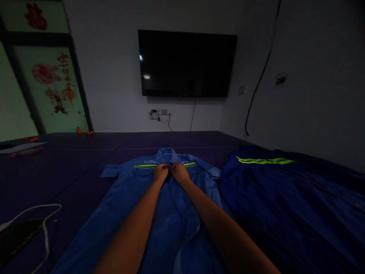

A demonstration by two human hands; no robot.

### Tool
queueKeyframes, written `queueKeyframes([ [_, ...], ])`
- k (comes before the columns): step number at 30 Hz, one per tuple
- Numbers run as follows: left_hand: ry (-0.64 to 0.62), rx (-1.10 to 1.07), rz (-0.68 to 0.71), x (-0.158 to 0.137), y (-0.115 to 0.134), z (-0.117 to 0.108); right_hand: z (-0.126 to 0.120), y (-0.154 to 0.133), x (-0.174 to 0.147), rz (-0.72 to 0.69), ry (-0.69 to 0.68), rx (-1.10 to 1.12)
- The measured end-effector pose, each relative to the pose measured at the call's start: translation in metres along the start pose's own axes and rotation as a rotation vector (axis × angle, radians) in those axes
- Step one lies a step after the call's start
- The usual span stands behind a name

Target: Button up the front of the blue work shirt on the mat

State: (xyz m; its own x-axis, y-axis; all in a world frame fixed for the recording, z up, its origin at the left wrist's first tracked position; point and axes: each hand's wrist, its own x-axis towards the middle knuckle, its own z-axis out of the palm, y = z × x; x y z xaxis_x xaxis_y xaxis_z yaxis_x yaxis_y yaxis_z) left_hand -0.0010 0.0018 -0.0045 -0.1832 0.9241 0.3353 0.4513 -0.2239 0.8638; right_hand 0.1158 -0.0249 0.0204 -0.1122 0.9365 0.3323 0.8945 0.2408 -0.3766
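Observation:
A blue short-sleeved work shirt (128, 198) with a yellow-green stripe across the chest lies spread on the purple floor, collar pointing away from me. Both of my hands meet at its front opening, just below the collar. My left hand (161, 172) pinches one edge of the shirt front. Close beside it, my right hand (180, 172) pinches the other edge, fingers closed. The fingertips hide the exact spot they grip, and any button there cannot be made out. Lower down, the front opening hangs loose in a curved fold.
A darker blue garment (265, 190) with a similar stripe lies at the right, touching the shirt's side. A dark flat device (19, 238) with a white cable (45, 228) is at lower left. Small orange objects (89, 133) sit near the door. A television (186, 64) hangs ahead.

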Motion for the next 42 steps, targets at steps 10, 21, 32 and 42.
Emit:
queueKeyframes([
  [10, 0.026, -0.01, -0.019, 0.0, -0.002, 0.001, -0.01, -0.001, -0.004, -0.025, -0.028, -0.052],
  [21, 0.044, -0.028, -0.024, 0.0, -0.005, 0.002, -0.014, -0.006, -0.009, -0.002, -0.024, -0.104],
  [32, 0.026, -0.02, 0.003, 0.001, -0.003, 0.002, -0.012, -0.008, -0.01, -0.01, -0.018, -0.128],
  [42, -0.025, 0.008, 0.034, 0.003, -0.002, 0.004, -0.013, -0.01, -0.012, -0.013, -0.019, -0.159],
])
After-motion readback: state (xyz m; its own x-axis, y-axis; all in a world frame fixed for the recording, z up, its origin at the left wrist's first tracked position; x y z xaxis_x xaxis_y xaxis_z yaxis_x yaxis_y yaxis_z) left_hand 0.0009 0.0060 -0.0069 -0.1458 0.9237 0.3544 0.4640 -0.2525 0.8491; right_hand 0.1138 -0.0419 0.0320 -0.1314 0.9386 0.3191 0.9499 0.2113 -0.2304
